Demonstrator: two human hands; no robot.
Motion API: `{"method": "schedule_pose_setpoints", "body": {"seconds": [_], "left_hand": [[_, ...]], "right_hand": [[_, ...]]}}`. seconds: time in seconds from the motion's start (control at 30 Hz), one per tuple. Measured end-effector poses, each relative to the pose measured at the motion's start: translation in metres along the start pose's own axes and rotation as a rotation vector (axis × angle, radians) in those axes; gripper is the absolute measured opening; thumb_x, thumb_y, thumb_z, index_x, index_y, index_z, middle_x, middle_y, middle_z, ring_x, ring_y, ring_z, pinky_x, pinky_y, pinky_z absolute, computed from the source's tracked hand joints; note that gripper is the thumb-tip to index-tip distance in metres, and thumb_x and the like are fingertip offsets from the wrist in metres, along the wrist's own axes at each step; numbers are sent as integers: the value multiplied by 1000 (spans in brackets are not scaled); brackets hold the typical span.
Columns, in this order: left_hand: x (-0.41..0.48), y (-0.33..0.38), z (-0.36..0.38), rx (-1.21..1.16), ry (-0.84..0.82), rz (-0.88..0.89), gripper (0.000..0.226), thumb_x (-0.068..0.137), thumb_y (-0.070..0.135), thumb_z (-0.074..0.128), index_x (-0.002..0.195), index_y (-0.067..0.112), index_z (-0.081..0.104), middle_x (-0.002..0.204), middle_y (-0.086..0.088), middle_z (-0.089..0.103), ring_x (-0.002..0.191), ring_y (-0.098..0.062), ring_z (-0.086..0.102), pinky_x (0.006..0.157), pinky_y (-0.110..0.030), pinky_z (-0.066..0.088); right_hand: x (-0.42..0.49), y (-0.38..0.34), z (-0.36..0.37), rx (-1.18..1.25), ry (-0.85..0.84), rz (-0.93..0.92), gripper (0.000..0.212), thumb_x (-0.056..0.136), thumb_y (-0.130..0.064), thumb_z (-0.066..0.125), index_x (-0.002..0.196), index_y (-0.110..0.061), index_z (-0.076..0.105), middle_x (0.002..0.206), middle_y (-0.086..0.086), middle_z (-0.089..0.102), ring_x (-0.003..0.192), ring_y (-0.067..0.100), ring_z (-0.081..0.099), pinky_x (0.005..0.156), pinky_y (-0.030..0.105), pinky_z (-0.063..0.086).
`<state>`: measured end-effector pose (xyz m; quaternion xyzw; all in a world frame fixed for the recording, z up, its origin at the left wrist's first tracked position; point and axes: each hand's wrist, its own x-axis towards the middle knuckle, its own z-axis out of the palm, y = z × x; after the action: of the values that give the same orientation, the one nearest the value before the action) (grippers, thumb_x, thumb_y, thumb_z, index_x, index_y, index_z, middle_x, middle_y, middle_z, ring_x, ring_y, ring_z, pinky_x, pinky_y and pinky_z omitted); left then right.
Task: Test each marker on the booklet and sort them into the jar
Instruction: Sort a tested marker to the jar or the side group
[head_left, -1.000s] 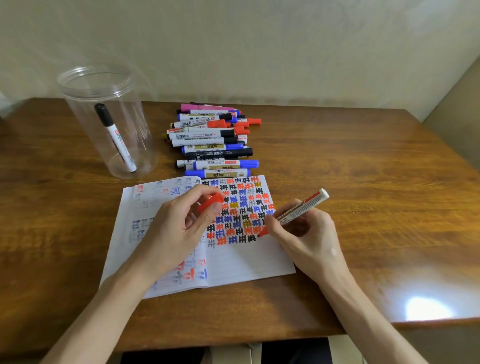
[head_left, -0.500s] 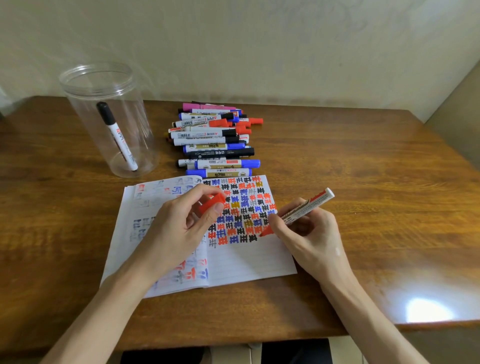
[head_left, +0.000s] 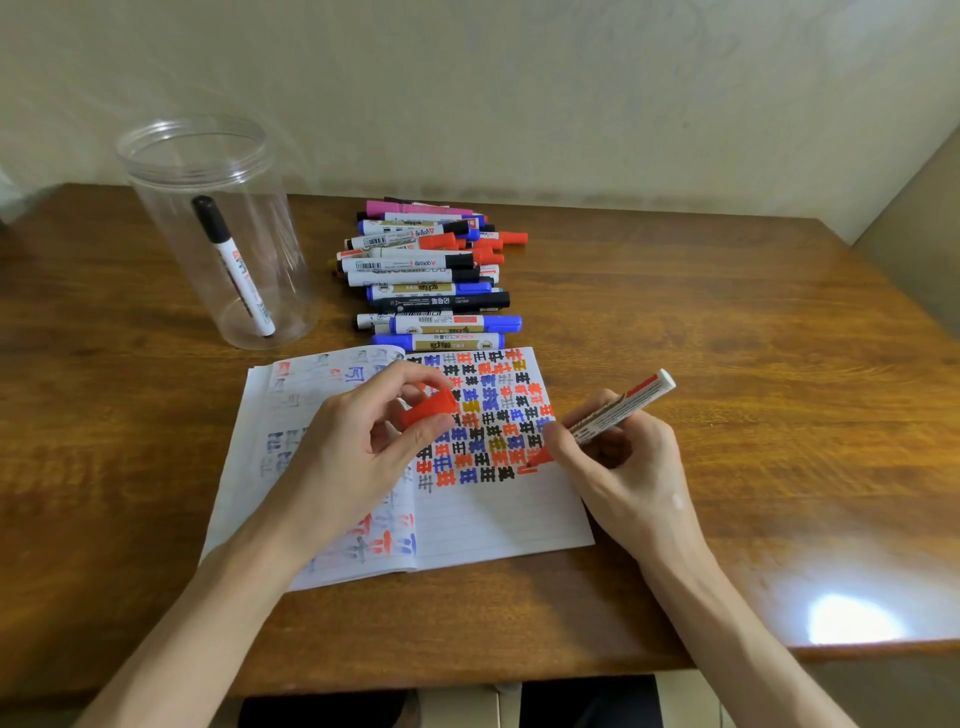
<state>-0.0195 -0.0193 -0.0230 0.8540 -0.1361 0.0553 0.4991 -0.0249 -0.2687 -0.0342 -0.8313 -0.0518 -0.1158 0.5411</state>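
right hand (head_left: 618, 457): pinches red marker (head_left: 618, 408), tip down on booklet (head_left: 498, 519), right page
marker axis: tilted, tail up and away to the right
left hand (head_left: 358, 452): pinches red cap (head_left: 430, 408), just left of the tip
jar (head_left: 208, 228): far left, nearer left hand, one black marker (head_left: 234, 265) inside
next, likely: cap meets tip

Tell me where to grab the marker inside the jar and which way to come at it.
Pinch the black cap of the marker, reaching straight down through the open mouth of the jar. The marker leans with its cap end uppermost, nearest the rim, and the clear wall blocks any approach from the side.
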Motion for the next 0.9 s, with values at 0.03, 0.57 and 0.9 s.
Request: {"method": "schedule_pose_setpoints", "body": {"seconds": [0.03,0.57,0.9], "left_hand": [[0,1,0,-7,-1,-1,35,86,47,67,120,40,62,109,14,71,96,-9,72,78,-30,61],[-1,5,-1,-16,-4,-7,31,86,44,69,115,37,61,108,11,71,97,-8,72,79,-30,61],[0,2,0,-11,-7,17,29,88,41,70,115,35,62,107,10,72,96,-9,72,76,-26,60]], "right_hand": [[0,0,1,1,2,5,18,92,-17,77,76,-14,70,76,2,77,68,28,73,64,55,58],[0,-1,1,3,2,17,15,92,-18,77,77,-17,72,79,-6,79,70,16,75,66,48,62],[0,3,3,-38,-13,24,19,90,-18,78,73,-17,69,72,-2,75,64,23,72,62,53,58]]}}
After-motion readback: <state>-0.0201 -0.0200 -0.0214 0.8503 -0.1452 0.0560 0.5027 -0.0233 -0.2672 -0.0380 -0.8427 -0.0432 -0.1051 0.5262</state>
